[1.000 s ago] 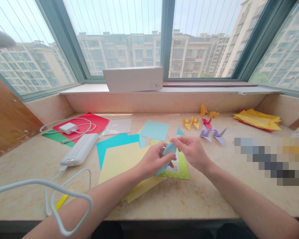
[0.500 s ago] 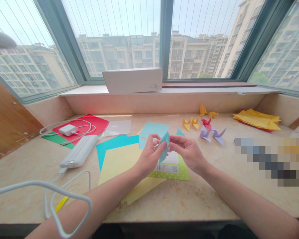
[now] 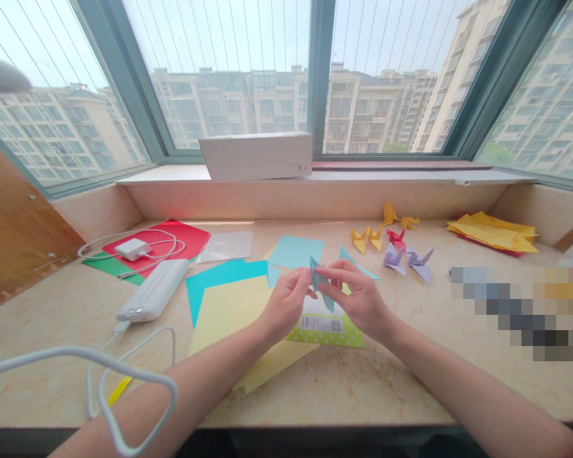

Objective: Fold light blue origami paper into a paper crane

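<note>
Both hands meet over the middle of the stone counter (image 3: 363, 381). My left hand (image 3: 286, 304) and my right hand (image 3: 358, 298) pinch a small folded light-blue paper piece (image 3: 319, 280) between their fingertips, held just above the counter. Under the hands lie a pale yellow sheet (image 3: 229, 305), a teal sheet (image 3: 214, 275), a light-blue square (image 3: 296, 250) and a green dotted packet with a barcode label (image 3: 325, 326).
Several folded paper cranes (image 3: 394, 245) stand at the back right, beside a yellow paper stack (image 3: 494, 230). At the left are a white power bank (image 3: 153, 289), a charger (image 3: 132, 249) on red paper, and white cables (image 3: 100, 369). A white box (image 3: 256, 154) sits on the sill.
The folded blue piece was turned from lying tilted in my left hand to upright, and is now pinched at its upper end by both hands' fingertips. My hands have drawn closer together.
</note>
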